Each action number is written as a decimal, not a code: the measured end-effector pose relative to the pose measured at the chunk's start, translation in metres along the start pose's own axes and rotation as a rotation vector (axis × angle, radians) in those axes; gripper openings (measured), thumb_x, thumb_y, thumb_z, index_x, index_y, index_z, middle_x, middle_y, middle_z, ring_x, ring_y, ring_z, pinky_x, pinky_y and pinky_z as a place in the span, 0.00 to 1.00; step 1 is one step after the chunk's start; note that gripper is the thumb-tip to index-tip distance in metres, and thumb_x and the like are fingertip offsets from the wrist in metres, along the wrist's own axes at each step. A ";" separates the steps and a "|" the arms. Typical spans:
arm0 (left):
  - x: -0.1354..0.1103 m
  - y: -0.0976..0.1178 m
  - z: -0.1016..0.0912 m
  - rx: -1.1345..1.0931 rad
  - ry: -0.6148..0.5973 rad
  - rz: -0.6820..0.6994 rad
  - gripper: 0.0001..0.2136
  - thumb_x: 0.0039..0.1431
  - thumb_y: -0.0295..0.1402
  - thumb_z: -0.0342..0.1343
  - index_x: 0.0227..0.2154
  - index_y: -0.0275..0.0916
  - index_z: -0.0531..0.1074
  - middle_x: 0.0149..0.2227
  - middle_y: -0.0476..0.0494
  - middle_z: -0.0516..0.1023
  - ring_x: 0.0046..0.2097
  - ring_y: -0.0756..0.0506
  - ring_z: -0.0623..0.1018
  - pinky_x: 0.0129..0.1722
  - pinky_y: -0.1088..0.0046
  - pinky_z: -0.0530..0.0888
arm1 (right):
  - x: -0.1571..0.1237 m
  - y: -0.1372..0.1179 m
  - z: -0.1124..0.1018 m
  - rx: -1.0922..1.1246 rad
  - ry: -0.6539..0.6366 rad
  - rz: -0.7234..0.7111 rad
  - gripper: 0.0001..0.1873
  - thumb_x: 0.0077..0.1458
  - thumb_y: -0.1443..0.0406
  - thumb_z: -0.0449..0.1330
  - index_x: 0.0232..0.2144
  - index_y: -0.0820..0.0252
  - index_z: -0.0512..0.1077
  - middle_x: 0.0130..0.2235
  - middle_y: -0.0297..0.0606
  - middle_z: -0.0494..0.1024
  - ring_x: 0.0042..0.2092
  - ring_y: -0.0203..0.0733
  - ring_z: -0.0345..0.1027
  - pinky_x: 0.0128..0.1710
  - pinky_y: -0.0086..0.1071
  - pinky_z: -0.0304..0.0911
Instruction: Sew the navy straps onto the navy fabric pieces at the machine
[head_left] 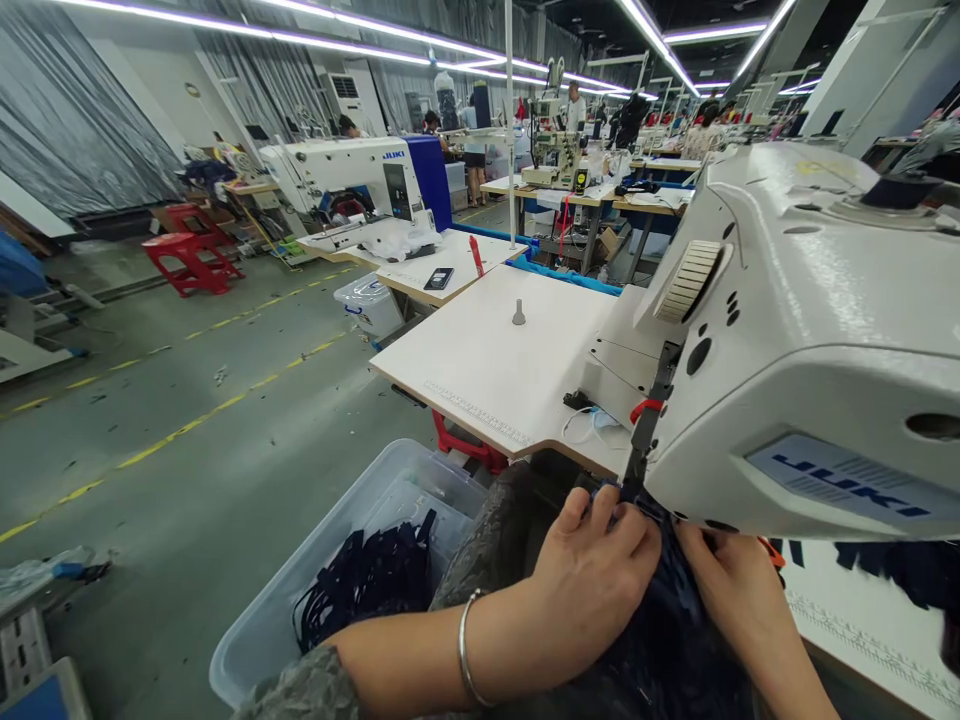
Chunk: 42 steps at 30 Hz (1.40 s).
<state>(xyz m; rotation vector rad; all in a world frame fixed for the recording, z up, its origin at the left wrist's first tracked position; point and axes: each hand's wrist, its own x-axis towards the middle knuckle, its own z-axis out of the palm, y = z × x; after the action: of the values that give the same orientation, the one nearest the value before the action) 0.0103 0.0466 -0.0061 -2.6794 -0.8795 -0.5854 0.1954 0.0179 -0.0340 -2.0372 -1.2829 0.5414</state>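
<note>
Dark navy fabric (649,640) hangs in front of me, below the head of a white JUKI sewing machine (810,400). My left hand (600,560) has its fingers curled and closed on the fabric's upper edge, close to the machine's needle area. A silver bangle (465,650) circles that wrist. To the right, my right hand (739,580) pinches the same fabric from the other side, its fingertips partly hidden under the machine head. The needle and presser foot cannot be seen clearly behind my left fingers.
A clear plastic bin (262,600) with navy strips (367,580) stands at lower left. The white tabletop (480,350) bears a grey peg (518,313). Another JUKI machine (345,170), a phone (439,279) and red stools (191,255) are beyond. Dark fabric pieces (900,565) lie at right.
</note>
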 end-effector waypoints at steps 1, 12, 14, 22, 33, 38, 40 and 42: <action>0.000 -0.001 -0.001 0.000 -0.002 0.004 0.10 0.67 0.31 0.48 0.48 0.40 0.70 0.45 0.45 0.69 0.52 0.42 0.66 0.52 0.61 0.57 | 0.000 0.001 0.000 -0.001 0.002 -0.007 0.20 0.51 0.47 0.51 0.23 0.56 0.67 0.25 0.44 0.77 0.30 0.53 0.70 0.28 0.37 0.61; 0.000 -0.003 -0.004 -0.032 -0.026 0.010 0.10 0.67 0.29 0.48 0.48 0.38 0.70 0.44 0.46 0.69 0.51 0.41 0.66 0.51 0.61 0.57 | -0.001 0.000 -0.001 0.058 0.016 -0.047 0.18 0.53 0.49 0.54 0.23 0.55 0.68 0.22 0.40 0.74 0.28 0.49 0.70 0.23 0.32 0.59; 0.001 -0.002 -0.005 -0.038 -0.034 0.021 0.11 0.67 0.29 0.48 0.48 0.38 0.70 0.44 0.46 0.69 0.51 0.40 0.66 0.51 0.61 0.56 | -0.001 0.001 -0.001 0.083 0.021 -0.045 0.17 0.52 0.49 0.54 0.26 0.56 0.69 0.23 0.39 0.75 0.28 0.49 0.70 0.23 0.32 0.59; 0.004 -0.001 -0.007 -0.062 -0.080 0.063 0.12 0.66 0.28 0.48 0.50 0.37 0.68 0.44 0.45 0.69 0.47 0.43 0.68 0.51 0.60 0.58 | -0.001 0.011 0.002 0.202 -0.011 -0.006 0.14 0.52 0.52 0.56 0.29 0.57 0.69 0.24 0.36 0.73 0.27 0.44 0.66 0.25 0.32 0.59; -0.004 -0.018 -0.038 -0.199 -0.253 0.124 0.20 0.65 0.34 0.46 0.58 0.33 0.61 0.54 0.39 0.67 0.54 0.42 0.67 0.56 0.63 0.61 | -0.021 0.010 0.013 0.366 0.002 -0.053 0.16 0.59 0.52 0.55 0.42 0.56 0.64 0.37 0.37 0.73 0.41 0.44 0.68 0.43 0.35 0.61; -0.008 -0.015 -0.026 -0.131 -0.200 0.256 0.20 0.68 0.28 0.41 0.62 0.33 0.57 0.59 0.41 0.64 0.56 0.46 0.66 0.56 0.71 0.62 | -0.020 0.013 0.017 0.370 0.021 -0.024 0.15 0.59 0.51 0.55 0.39 0.54 0.63 0.33 0.34 0.71 0.36 0.42 0.66 0.39 0.34 0.61; -0.010 -0.014 -0.021 -0.113 -0.176 0.226 0.22 0.68 0.28 0.43 0.63 0.37 0.54 0.59 0.42 0.64 0.56 0.46 0.66 0.56 0.71 0.63 | -0.020 0.013 0.016 0.350 0.007 -0.007 0.16 0.58 0.50 0.55 0.40 0.54 0.63 0.34 0.34 0.71 0.36 0.42 0.66 0.39 0.35 0.61; -0.011 -0.013 -0.018 -0.080 -0.154 0.262 0.22 0.67 0.27 0.44 0.63 0.38 0.56 0.60 0.41 0.62 0.56 0.45 0.67 0.54 0.70 0.65 | -0.019 0.012 0.015 0.327 0.003 0.007 0.16 0.58 0.51 0.55 0.41 0.54 0.63 0.34 0.35 0.71 0.37 0.43 0.67 0.39 0.35 0.61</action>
<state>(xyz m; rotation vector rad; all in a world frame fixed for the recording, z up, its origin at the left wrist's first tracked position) -0.0116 0.0447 0.0065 -2.8788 -0.5356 -0.3663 0.1852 0.0014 -0.0531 -1.7700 -1.1038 0.7018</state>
